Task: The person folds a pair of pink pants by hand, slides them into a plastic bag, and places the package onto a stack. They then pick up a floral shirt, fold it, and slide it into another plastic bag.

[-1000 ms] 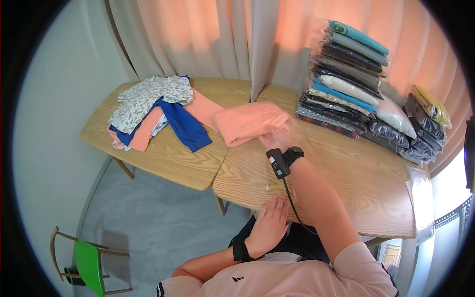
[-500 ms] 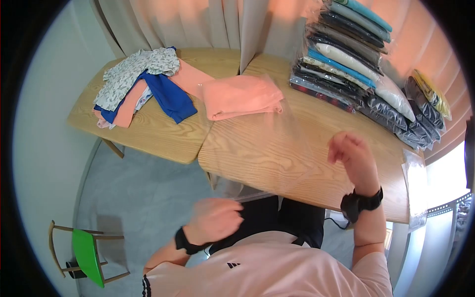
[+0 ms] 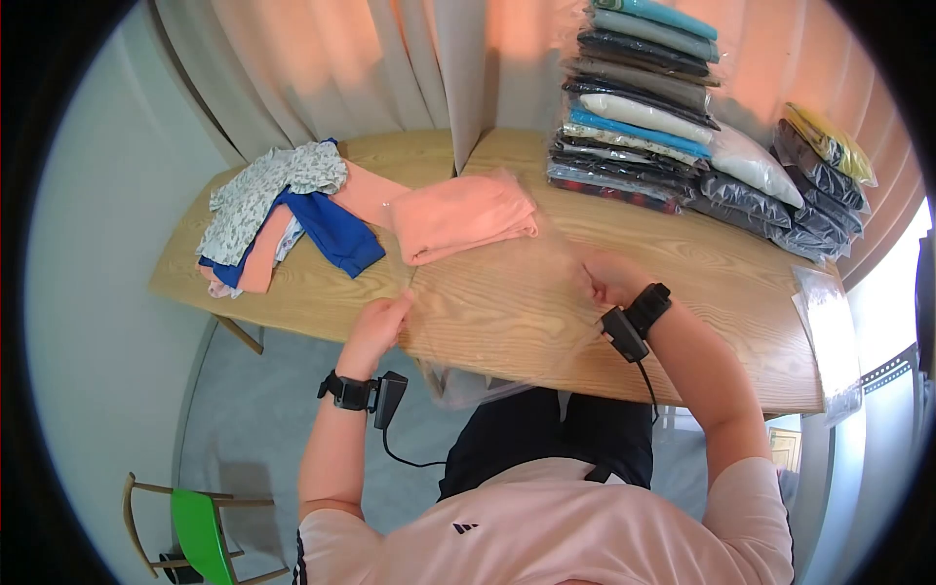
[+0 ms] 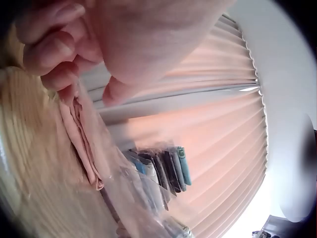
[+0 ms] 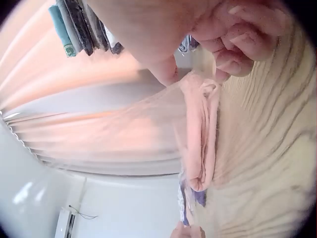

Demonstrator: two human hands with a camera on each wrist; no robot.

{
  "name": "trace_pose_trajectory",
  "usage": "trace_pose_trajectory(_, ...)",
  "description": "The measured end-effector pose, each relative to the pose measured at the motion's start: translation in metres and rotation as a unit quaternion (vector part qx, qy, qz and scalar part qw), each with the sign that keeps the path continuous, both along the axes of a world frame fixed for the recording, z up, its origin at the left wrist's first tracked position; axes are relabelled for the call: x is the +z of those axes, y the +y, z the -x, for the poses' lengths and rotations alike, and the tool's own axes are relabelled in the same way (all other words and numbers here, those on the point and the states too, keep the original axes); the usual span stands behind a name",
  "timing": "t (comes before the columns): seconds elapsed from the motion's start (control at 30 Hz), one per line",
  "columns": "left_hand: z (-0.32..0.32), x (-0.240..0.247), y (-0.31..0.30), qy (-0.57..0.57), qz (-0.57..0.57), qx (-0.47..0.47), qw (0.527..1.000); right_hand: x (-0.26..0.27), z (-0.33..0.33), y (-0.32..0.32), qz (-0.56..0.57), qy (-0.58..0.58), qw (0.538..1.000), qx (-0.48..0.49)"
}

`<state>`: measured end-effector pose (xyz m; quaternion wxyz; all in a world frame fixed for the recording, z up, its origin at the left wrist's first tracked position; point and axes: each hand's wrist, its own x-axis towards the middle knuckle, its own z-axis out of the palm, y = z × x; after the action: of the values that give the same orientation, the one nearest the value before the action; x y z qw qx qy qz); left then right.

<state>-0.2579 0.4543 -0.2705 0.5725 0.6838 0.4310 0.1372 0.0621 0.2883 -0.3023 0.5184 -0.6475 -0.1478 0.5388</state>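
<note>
A folded peach garment (image 3: 463, 216) lies on the wooden table, at the far end of a large clear plastic bag (image 3: 507, 302) whose near part hangs over the table's front edge. The left hand (image 3: 375, 331) pinches the bag's left side; its fingers (image 4: 62, 52) are curled in the left wrist view. At the bag's right side, the right hand (image 3: 619, 278) pinches the film, fingers curled in the right wrist view. Both hands are nearer the body than the garment (image 5: 200, 134), touching only plastic. Whether the garment is fully inside the bag is hard to tell.
Unbagged clothes, patterned (image 3: 268, 190), blue (image 3: 331, 234) and peach, lie heaped at the left. Tall stacks of bagged garments (image 3: 639, 117) stand at the back right. Flat clear bags (image 3: 829, 341) hang over the right table edge. A green chair (image 3: 200, 536) is on the floor.
Both hands, off the bag half a second ago, now hold its two sides. The left hand has come forward from the lap, the right hand inward. The folded garment stays on the table.
</note>
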Motion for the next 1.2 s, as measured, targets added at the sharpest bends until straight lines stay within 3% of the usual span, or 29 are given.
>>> trace_pose_trajectory(0.07,-0.005,-0.004,0.003,0.021,-0.027,-0.011,0.999,0.025,0.016,-0.007,0.028,-0.028,0.998,0.040)
trace_pose_trajectory(0.2,-0.002,-0.021,0.008,-0.031,-0.011,-0.015,0.999,-0.005,0.000,-0.001,-0.053,-0.002,0.996,0.071)
trace_pose_trajectory(0.27,0.000,-0.019,0.005,-0.066,0.019,-0.002,0.998,-0.007,-0.003,0.001,-0.028,-0.002,0.999,-0.017)
trace_pose_trajectory(0.37,0.004,-0.018,0.005,-0.086,0.050,0.002,0.995,-0.016,-0.008,0.018,-0.061,-0.045,0.996,-0.050)
trace_pose_trajectory(0.4,0.006,-0.017,0.005,-0.084,0.050,0.000,0.995,0.022,0.015,0.009,-0.008,-0.092,0.995,-0.024)
trace_pose_trajectory(0.43,0.009,-0.015,0.004,-0.090,0.065,0.003,0.994,0.019,0.013,0.009,-0.009,-0.092,0.995,-0.025)
trace_pose_trajectory(0.5,0.017,-0.015,0.007,-0.095,0.077,0.008,0.992,0.015,0.010,0.010,-0.048,-0.058,0.992,0.098)
trace_pose_trajectory(0.63,0.033,-0.023,0.014,-0.125,0.099,0.000,0.987,0.012,0.014,-0.007,-0.054,-0.063,0.992,0.090)
trace_pose_trajectory(0.7,0.042,-0.026,0.019,-0.133,0.106,0.004,0.985,0.007,0.011,-0.023,-0.069,0.017,0.997,0.028)
trace_pose_trajectory(0.83,0.052,-0.024,0.021,-0.169,0.183,0.020,0.968,0.016,0.018,-0.053,-0.055,0.003,0.998,0.034)
trace_pose_trajectory(0.9,0.050,-0.011,0.017,-0.193,0.217,0.038,0.956,0.024,0.018,-0.065,-0.103,0.068,0.992,0.009)
trace_pose_trajectory(0.97,0.039,0.013,0.013,-0.312,0.264,0.030,0.912,0.042,0.019,-0.077,-0.152,0.131,0.979,-0.016)
trace_pose_trajectory(1.03,0.027,0.053,0.004,-0.350,0.280,-0.024,0.894,0.078,0.020,-0.091,-0.272,0.192,0.943,-0.004)
trace_pose_trajectory(1.13,0.009,0.108,-0.016,-0.436,0.254,-0.069,0.860,0.141,0.037,-0.119,-0.334,0.200,0.917,-0.081)
trace_pose_trajectory(1.2,-0.005,0.134,-0.032,-0.481,0.314,-0.083,0.815,0.164,0.039,-0.139,-0.432,0.247,0.866,-0.053)
